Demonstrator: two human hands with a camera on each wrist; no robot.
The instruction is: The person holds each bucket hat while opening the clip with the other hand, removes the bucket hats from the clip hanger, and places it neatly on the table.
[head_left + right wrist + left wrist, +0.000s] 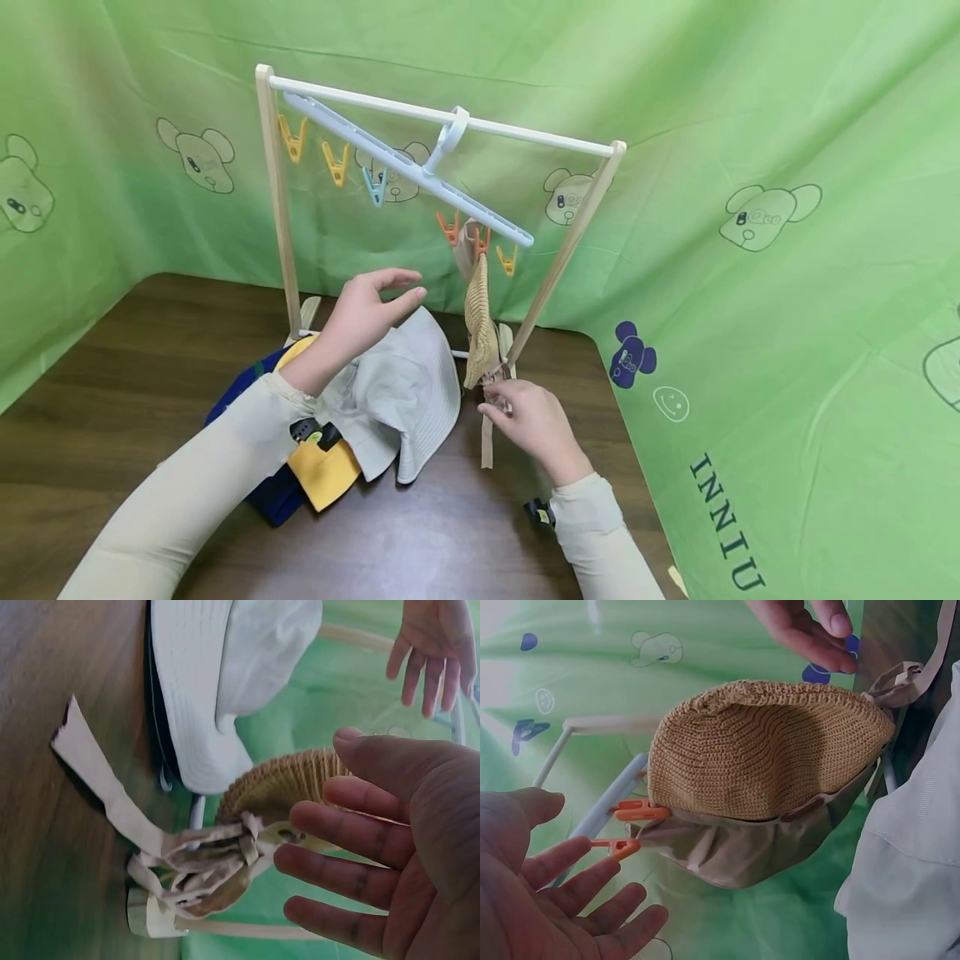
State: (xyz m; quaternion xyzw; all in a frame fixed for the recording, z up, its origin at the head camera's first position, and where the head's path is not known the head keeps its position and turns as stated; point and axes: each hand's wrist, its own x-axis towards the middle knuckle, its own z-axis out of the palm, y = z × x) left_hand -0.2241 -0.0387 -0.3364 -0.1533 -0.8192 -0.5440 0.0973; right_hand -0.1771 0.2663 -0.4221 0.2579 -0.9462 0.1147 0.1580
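Note:
A tan knitted sun hat (pixel 477 321) with beige fabric hangs sideways from two orange clips (pixel 641 811) at the right part of a light blue hanger (pixel 408 169). Its beige ribbon tie (pixel 112 791) trails down to the tabletop. My left hand (pixel 363 308) is raised left of the hat, fingers relaxed and spread near the clips, holding nothing. Beside the hat's lower end is my right hand (pixel 536 421), its fingers extended close to the tied ribbon and gripping nothing in the right wrist view.
The hanger hooks over a white bar (pixel 360 95) on a wooden-legged rack. Yellow and blue clips (pixel 375 186) dangle at its left. Below, a pale grey bucket hat (pixel 405 392) lies over yellow (pixel 327 475) and navy hats (pixel 276 498). Green printed cloth (pixel 825 108) surrounds the table.

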